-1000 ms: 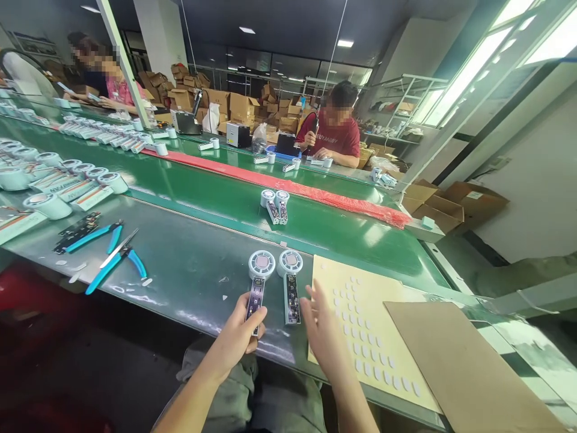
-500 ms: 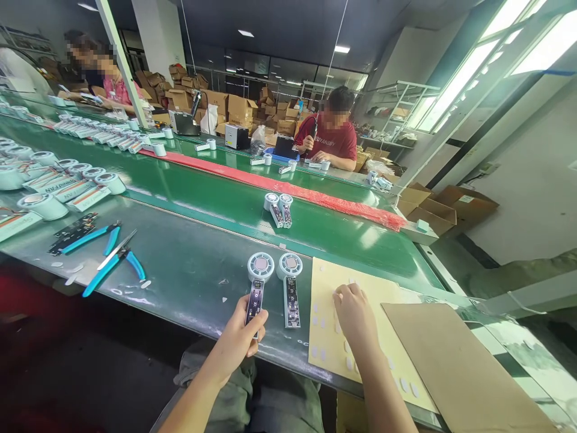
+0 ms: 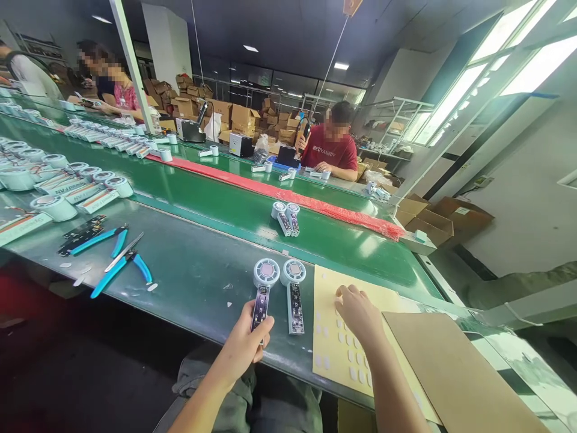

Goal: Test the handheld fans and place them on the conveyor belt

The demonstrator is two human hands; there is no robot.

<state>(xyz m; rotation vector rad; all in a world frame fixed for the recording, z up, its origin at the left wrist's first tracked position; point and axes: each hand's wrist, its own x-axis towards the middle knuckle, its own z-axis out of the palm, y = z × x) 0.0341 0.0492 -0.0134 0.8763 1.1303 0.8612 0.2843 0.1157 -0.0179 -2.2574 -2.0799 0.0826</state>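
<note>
My left hand (image 3: pixel 247 340) is wrapped round the handle of a light-blue handheld fan (image 3: pixel 267 272), whose open handle shows a black circuit board. A second handheld fan (image 3: pixel 294 300) lies just to its right on the bench, its board also exposed. Over a yellow backing sheet (image 3: pixel 329 279) with rows of small pale oval stickers (image 3: pixel 353 356), my right hand (image 3: pixel 360 313) has its fingers curled and pinched near the upper part. Anything between those fingertips is too small or hidden to make out.
Blue-handled cutters (image 3: pixel 124 264), circuit boards (image 3: pixel 81 236) and many fans (image 3: pixel 54 207) lie to the left. Brown cardboard (image 3: pixel 451 361) overlaps the sheet's right side. Two fans (image 3: pixel 286 218) rest on the green conveyor (image 3: pixel 216 198). A co-worker (image 3: pixel 331 147) sits opposite.
The view has shifted slightly. My right hand has moved a little up the sheet, and more stickers show below it. My left hand keeps hold of the fan.
</note>
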